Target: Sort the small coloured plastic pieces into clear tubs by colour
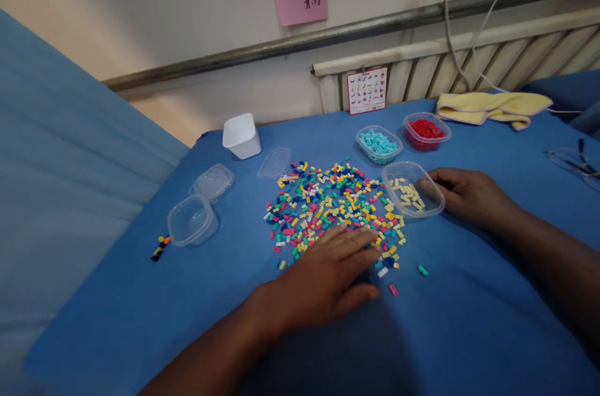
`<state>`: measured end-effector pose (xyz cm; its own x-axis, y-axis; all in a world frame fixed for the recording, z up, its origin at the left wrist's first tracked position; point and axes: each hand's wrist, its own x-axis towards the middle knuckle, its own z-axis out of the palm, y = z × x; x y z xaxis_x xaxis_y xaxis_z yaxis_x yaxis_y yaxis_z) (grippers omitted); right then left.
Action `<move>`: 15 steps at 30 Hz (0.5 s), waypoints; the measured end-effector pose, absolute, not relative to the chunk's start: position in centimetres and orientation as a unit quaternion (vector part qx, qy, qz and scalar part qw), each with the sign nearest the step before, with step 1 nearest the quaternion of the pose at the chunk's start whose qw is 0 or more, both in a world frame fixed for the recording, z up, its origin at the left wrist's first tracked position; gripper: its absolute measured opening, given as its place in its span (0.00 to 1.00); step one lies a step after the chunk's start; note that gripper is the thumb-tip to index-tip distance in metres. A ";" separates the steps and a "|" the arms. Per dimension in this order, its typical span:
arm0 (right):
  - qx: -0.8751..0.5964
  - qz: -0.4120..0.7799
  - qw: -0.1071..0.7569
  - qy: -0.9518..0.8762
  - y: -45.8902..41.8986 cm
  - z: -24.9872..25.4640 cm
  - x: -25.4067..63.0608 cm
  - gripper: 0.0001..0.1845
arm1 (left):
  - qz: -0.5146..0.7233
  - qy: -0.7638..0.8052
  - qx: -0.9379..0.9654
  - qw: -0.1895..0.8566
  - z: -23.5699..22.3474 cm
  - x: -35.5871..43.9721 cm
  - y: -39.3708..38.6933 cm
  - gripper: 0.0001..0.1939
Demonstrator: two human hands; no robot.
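Note:
A spread-out heap of small mixed-colour building bricks (323,202) lies on the blue-covered table. My left hand (337,265) is over the near edge of the heap, palm down with fingers stretched out, and the bricks beneath it are hidden. To the right of the heap stands a clear plastic container (424,213) with some pale yellow bricks (410,196) in it. My right hand (469,196) grips its right side with bent fingers, partly seen through the wall. A green brick (422,270) and a pink brick (392,289) lie apart, near me.
Behind stand containers of light-blue bricks (379,143) and red bricks (426,129), beside a yellow cloth (492,107). At left are a clear container (192,221), a lid (213,182), a white tub (242,137) and a small black-and-yellow brick piece (160,248). Glasses (574,165) lie far right.

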<state>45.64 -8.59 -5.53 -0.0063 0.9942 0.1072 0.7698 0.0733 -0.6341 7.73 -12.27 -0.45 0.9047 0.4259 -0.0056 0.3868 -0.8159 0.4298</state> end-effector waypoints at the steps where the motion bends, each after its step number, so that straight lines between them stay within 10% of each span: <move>1: -0.650 0.203 0.273 -0.680 -8.5 -5.6 45.7 0.27 | 0.070 0.235 0.947 0.208 -0.4 7.7 -11.7 0.29; 8: -0.645 0.190 0.266 -0.690 -8.2 -6.2 45.9 0.23 | 0.201 0.409 0.883 0.114 1.2 8.6 -2.3 0.16; 15: -0.635 0.190 0.281 -0.694 -8.1 -6.3 45.9 0.20 | 0.059 0.482 0.861 0.151 0.7 13.5 6.0 0.23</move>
